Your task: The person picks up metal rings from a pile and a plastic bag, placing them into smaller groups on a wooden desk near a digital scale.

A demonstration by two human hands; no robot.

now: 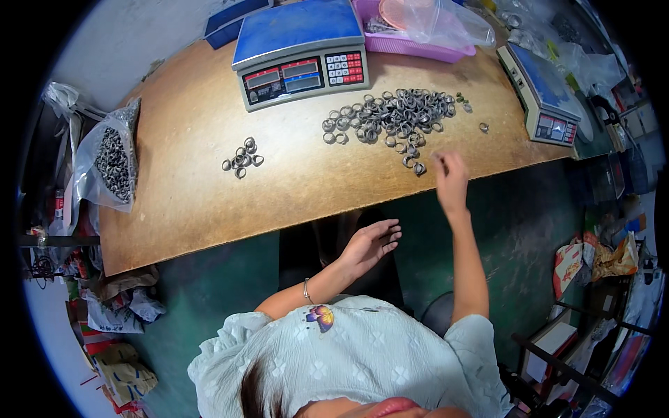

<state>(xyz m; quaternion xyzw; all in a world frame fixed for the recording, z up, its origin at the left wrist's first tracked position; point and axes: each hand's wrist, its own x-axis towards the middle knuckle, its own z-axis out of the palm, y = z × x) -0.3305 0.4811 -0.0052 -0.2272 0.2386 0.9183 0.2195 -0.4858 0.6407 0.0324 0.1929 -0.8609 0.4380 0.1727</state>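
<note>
A pile of small dark grey metal rings (pixel 401 115) lies on the wooden table (pixel 300 181), loosely spread toward its near side. My right hand (pixel 451 177) is over the table near the front edge, just right of the nearest rings. Its fingers are curled together; whatever they may hold is too small to make out. My left hand (pixel 369 247) is in front of the table edge, above my lap, with fingers loosely stretched and nothing in them. A smaller group of rings (pixel 242 160) lies apart on the left. One single ring (pixel 483 128) sits to the right of the pile.
A blue-topped digital scale (pixel 300 42) stands behind the rings, and a second scale (pixel 543 97) at the right. A pink basket (pixel 418 45) holds plastic bags. On the left edge is a clear bag of small grey parts (pixel 115 157). Tiny green pieces (pixel 461 99) lie beside the pile.
</note>
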